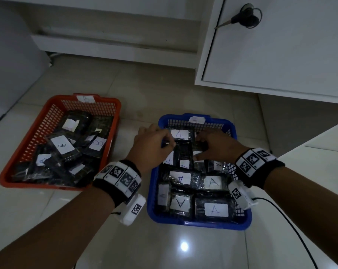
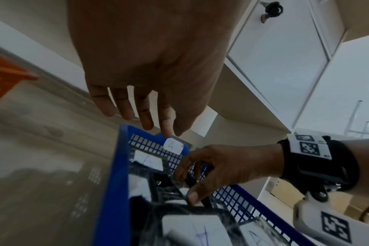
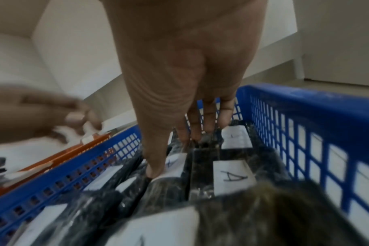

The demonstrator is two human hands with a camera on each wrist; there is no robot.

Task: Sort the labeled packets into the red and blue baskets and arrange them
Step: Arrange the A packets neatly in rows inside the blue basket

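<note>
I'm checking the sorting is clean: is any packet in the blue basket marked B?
No: every label readable on the packets in the blue basket in the head view reads A, as does the basket's own tag.

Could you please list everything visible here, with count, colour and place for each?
blue basket: one, blue, on the floor at right, tagged A.
red basket: one, red, on the floor at left, tagged B.
A packets: about ten, black with white labels, in the blue basket.
B packets: several, black with white labels, piled in the red basket.
cabinet door: one, white, upper right, key in lock.
left hand: one, over the blue basket's far end.
right hand: one, pinching a packet there.
</note>
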